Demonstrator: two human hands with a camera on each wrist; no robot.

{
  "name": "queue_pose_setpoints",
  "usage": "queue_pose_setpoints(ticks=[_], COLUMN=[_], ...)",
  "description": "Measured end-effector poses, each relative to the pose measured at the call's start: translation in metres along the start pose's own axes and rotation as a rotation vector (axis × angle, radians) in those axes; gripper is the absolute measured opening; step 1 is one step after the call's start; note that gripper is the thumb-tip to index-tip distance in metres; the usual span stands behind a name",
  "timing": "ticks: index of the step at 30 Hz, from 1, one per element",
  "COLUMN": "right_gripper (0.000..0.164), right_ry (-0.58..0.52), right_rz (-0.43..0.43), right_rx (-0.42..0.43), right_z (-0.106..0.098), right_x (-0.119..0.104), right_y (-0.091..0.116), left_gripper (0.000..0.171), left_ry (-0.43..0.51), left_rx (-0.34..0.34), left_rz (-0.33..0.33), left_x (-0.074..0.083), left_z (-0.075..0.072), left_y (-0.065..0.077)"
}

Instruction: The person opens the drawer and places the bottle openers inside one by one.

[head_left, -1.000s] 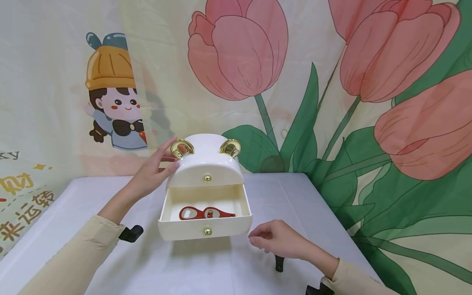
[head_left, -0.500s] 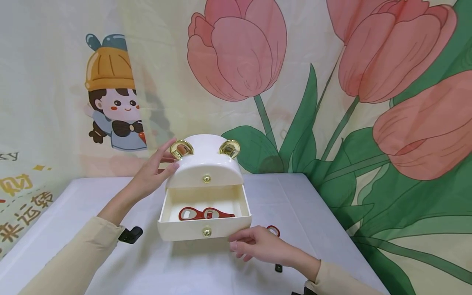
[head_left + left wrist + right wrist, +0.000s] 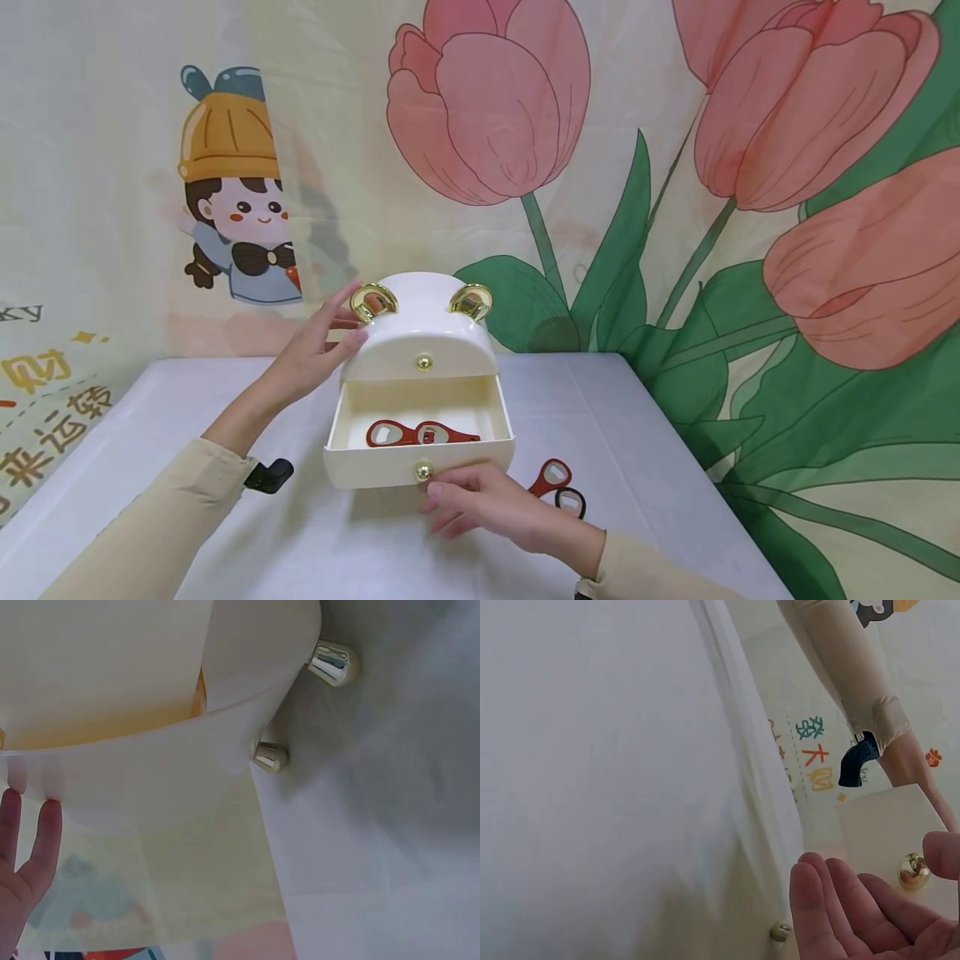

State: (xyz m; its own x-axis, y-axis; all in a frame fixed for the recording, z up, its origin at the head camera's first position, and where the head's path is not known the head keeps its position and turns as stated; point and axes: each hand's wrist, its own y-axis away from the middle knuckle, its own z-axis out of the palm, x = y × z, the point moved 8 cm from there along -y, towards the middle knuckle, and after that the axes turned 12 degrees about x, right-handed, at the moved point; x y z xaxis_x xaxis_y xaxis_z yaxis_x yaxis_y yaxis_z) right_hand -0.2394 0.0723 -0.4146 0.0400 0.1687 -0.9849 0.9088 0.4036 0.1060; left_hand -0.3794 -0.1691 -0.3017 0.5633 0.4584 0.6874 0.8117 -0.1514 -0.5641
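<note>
A white cabinet [image 3: 427, 321] with gold ears stands on the table, its lower drawer [image 3: 375, 467] pulled out. Inside the drawer lie red flat tools with ring-shaped ends [image 3: 401, 433], resembling bottle openers. My left hand [image 3: 311, 350] rests against the cabinet's left side near the ear; its straight fingertips [image 3: 49, 817] meet the white wall in the left wrist view. Just under the lower drawer's gold knob [image 3: 424, 472] is my right hand [image 3: 502, 504], thumb and fingers apart in the right wrist view, nothing held.
Right of the drawer, a red ring-ended tool [image 3: 551, 475] and a black one [image 3: 572, 502] lie on the white-covered table [image 3: 600, 417], partly behind my right hand. A tulip-printed cloth [image 3: 480, 125] hangs behind the table.
My right hand has moved left along the drawer front, from beyond its right corner to the knob, uncovering the red and black tools. My left hand and the cabinet have stayed put.
</note>
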Motion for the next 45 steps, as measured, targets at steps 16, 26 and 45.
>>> queue_pose_setpoints(ticks=[16, 26, 45], right_gripper=[0.044, 0.045, 0.047], right_ry=[-0.232, -0.230, -0.227], right_rz=[0.095, 0.084, 0.088], right_rx=[0.086, 0.103, 0.092], right_z=[0.012, 0.006, -0.005], right_x=[0.001, 0.000, -0.003], right_y=[-0.012, -0.026, -0.064], left_gripper=[0.077, 0.078, 0.078], left_ry=[-0.011, -0.003, -0.017], left_rx=[-0.003, -0.012, -0.010], left_rz=[0.003, -0.012, -0.006], left_x=[-0.001, -0.002, -0.002], left_z=[0.001, 0.001, 0.000], left_y=[0.001, 0.002, 0.002])
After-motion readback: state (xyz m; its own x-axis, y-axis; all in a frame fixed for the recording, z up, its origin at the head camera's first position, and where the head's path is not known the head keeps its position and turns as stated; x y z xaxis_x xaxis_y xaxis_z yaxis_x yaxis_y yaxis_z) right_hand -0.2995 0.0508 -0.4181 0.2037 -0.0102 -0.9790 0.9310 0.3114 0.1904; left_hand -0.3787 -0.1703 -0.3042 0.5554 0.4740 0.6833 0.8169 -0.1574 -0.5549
